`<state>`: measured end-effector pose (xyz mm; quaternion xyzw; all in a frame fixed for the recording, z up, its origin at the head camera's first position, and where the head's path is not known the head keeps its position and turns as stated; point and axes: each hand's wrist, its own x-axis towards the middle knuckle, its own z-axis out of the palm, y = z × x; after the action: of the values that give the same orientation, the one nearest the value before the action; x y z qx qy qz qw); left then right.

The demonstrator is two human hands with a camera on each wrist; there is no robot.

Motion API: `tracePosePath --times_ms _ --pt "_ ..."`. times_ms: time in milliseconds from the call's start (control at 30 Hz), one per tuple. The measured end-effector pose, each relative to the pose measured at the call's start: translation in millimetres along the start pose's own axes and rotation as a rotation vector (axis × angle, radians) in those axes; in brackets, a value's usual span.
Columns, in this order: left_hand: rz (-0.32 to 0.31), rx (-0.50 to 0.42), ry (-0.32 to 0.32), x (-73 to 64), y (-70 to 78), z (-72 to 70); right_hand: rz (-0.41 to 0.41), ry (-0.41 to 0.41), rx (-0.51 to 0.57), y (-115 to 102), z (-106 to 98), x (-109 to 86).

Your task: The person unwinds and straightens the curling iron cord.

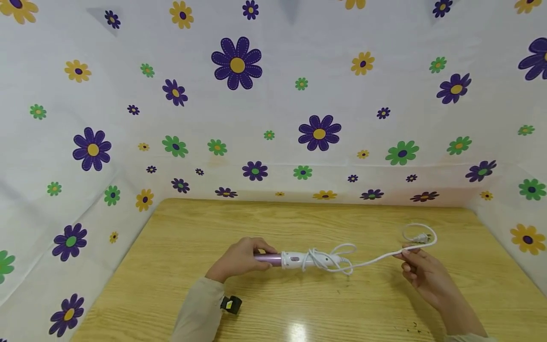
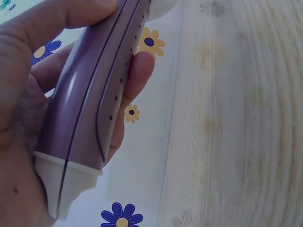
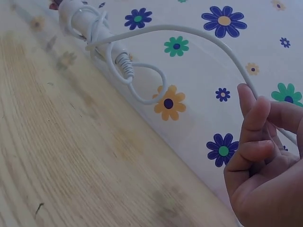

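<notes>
White glare spots the table [image 1: 342, 308]; the wrist views look dimmer.

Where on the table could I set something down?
The wooden table looks bare along its far side, between the flowered cloth and the wand, and at left, between its edge and the left hand. It's crowded in the middle, where the cord wraps the wand, and at right, where the plug is near the right hand.
</notes>
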<state>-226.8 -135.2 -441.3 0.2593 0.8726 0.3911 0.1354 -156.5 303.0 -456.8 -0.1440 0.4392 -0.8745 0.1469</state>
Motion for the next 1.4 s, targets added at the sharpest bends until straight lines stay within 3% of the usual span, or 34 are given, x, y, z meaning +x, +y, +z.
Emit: tracePosePath --times_ms 267,367,567,833,1033,1100,1267,1400 --pt "0.011 0.004 -0.002 -0.5 1.6 -0.7 0.051 -0.028 0.011 -2 -4 -12.2" --pt "0.009 0.005 -0.007 -1.1 2.9 -0.5 0.13 -0.023 0.042 -2 -7 -16.5" --pt "0.002 0.01 -0.011 -1.0 4.9 -0.6 0.316 0.091 0.05 1 -15 -18.3" --pt "-0.019 0.02 -0.009 -0.1 4.8 1.6 0.356 0.058 0.216 8 -20 -19.5" --pt "-0.025 0.041 -0.002 0.6 1.8 2.7 0.358 -0.026 0.286 12 -23 -20.7" --pt "-0.026 0.05 0.007 0.1 1.1 1.9 0.36 -0.037 0.245 12 -23 -21.1" --pt "-0.028 0.048 0.019 -1.1 0.9 -0.2 0.427 0.014 -0.064 11 -20 -25.6" --pt "-0.027 0.04 0.013 -0.1 1.0 -0.6 0.493 0.056 -0.196 8 -14 -30.0"
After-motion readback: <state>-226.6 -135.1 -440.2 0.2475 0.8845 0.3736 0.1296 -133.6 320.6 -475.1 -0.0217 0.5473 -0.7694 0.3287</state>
